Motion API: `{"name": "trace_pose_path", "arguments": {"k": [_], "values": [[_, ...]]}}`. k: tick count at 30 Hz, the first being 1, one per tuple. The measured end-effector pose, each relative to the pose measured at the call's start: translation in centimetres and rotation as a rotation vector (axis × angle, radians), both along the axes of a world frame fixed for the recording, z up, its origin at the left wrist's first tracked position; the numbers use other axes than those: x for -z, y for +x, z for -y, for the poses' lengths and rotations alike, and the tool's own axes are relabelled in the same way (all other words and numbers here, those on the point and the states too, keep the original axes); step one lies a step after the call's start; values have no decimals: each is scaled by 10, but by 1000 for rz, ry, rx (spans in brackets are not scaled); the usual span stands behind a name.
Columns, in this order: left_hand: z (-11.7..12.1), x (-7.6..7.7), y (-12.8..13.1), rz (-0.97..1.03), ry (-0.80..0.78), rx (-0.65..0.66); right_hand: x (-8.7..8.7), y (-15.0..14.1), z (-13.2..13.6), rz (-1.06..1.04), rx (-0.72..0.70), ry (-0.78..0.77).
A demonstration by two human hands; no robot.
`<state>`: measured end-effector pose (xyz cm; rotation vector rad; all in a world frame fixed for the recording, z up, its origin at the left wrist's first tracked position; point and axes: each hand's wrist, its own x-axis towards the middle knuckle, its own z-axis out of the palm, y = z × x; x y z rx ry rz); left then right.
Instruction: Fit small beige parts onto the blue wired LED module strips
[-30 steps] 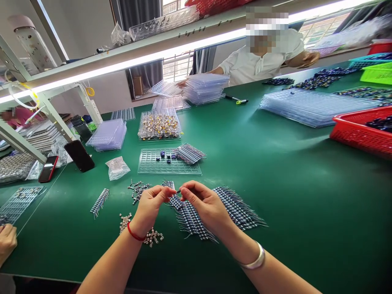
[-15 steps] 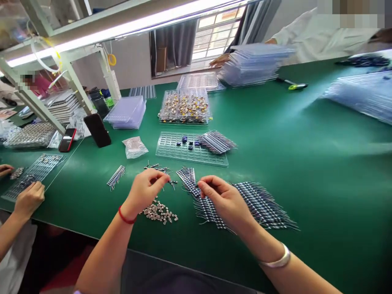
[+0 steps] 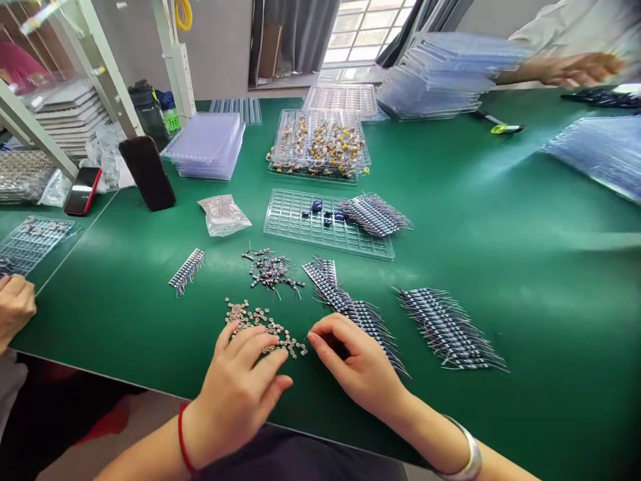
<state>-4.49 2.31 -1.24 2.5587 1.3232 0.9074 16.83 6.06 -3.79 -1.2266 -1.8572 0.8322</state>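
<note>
My left hand (image 3: 243, 381), with a red band at the wrist, hovers over a scatter of small round metallic parts (image 3: 238, 312); its fingers are spread. To its right, my right hand (image 3: 353, 354) has thumb and forefinger pinched together around something too small to make out. Behind the round parts lies a loose heap of small wired components (image 3: 273, 268). Rows of wired components (image 3: 330, 292) run back from beside my right hand, partly hidden by it. Another bundle of wired components (image 3: 448, 327) lies farther right.
A clear compartment tray (image 3: 295, 220) holds dark blue pieces and a wired bundle (image 3: 378, 214). Nearby are a plastic bag (image 3: 223, 215), a short wired strip (image 3: 187, 272), a propped phone (image 3: 147, 174) and a tray of yellow-white parts (image 3: 320, 143). A co-worker's hand (image 3: 15, 304) is at left, another's (image 3: 583, 70) behind.
My left hand has opened from a pinch and moved down over the round parts. My right hand has come lower, still pinching. The view has tilted down, and the far co-worker's hand has moved right.
</note>
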Motion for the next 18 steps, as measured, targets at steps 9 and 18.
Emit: {"name": "trace_pose_path", "arguments": {"k": [9,18], "values": [[19,18,20,20,-49,-163,-4,10,-2,49,-108,69],[20,16,23,-122,-61,-83,-2,14,-4,80,-165,126]]}}
